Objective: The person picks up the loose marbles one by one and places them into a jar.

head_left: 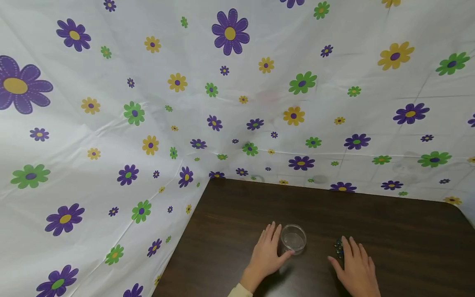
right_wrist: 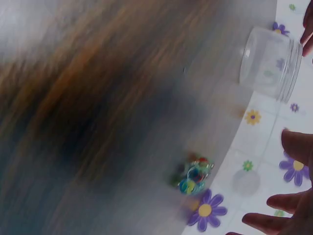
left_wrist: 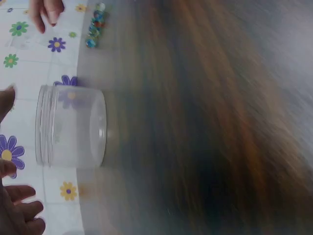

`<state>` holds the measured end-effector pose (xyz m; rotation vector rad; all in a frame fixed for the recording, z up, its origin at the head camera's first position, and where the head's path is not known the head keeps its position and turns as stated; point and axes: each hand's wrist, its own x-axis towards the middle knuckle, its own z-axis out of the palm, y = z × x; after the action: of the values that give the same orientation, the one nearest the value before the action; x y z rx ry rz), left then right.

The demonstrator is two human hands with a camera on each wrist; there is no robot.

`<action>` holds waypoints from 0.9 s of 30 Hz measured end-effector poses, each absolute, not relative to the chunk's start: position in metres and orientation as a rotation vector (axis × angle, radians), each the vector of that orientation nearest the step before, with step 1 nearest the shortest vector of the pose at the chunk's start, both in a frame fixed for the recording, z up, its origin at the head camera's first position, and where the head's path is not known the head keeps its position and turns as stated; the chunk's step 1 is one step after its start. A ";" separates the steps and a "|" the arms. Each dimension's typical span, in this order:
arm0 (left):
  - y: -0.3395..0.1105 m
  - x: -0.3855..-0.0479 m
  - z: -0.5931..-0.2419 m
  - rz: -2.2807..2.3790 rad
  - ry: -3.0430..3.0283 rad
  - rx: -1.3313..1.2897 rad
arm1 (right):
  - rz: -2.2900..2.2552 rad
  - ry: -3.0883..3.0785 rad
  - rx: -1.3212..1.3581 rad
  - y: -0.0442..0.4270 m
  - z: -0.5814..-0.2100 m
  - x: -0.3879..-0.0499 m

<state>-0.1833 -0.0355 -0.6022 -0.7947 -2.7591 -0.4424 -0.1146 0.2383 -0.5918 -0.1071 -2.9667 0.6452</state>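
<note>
A clear jar with a threaded rim stands upright on the dark wooden table, and nothing shows inside it. My left hand is at its left side with fingers extended and the thumb near the jar's front; the left wrist view shows a gap between that hand and the jar. To the right lies a small cluster of shiny multicoloured glass marbles. My right hand is spread beside and partly over the marbles, holding nothing; whether it touches them I cannot tell.
The brown table has its left edge and rounded far right corner in view. Behind and to the left hangs a white sheet printed with purple, green and yellow flowers, meeting the table's edges.
</note>
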 end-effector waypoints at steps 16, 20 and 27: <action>-0.005 -0.199 -0.611 -0.638 -2.830 -0.859 | 0.933 -3.098 -0.332 0.274 -0.594 -0.121; -0.002 -0.197 -0.612 -0.641 -2.812 -0.861 | 0.958 -3.115 -0.354 0.277 -0.595 -0.118; 0.000 -0.194 -0.612 -0.721 -2.788 -0.877 | 0.976 -3.100 -0.334 0.278 -0.599 -0.119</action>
<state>-0.1941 0.0002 -0.6119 -0.8772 -2.7880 -0.7211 -0.1194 0.2781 -0.5990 -0.3340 -3.1002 0.9764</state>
